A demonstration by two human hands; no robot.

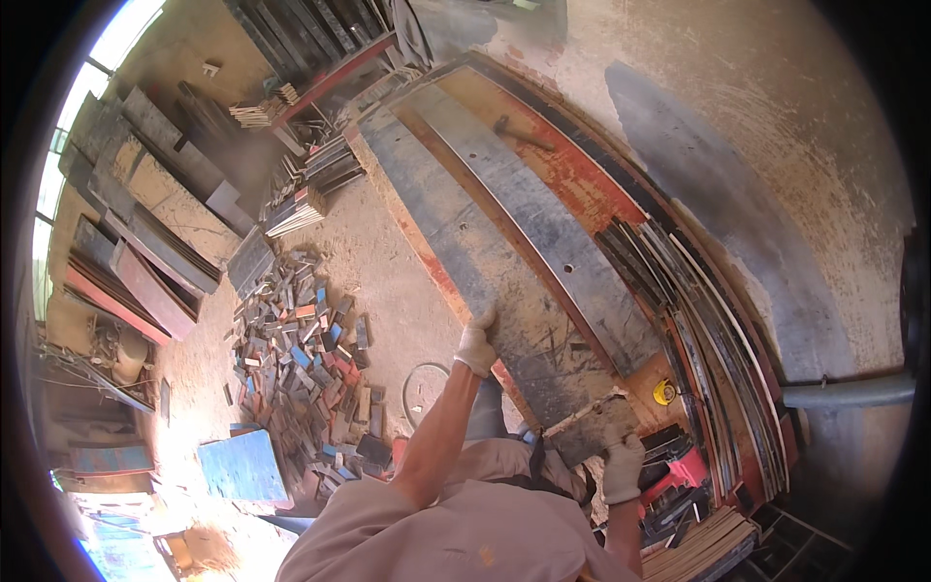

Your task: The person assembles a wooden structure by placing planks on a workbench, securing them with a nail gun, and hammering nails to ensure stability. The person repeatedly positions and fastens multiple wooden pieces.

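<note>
In the head view, the gloves are hiding the finger detail: one cannot tell whether the right hand point(622, 468) is pinching anything, or how far the left hand point(478, 349) is opening. The left is touching the left edge of the long dark board point(464, 242), which is extending forward and rightward from its fingers; the right is appearing near a pale stick point(572, 419).

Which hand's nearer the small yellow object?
Right. The right hand is below and left of the small yellow object in the picture; the left hand is farther off, at the left edge of the dark board.
</note>
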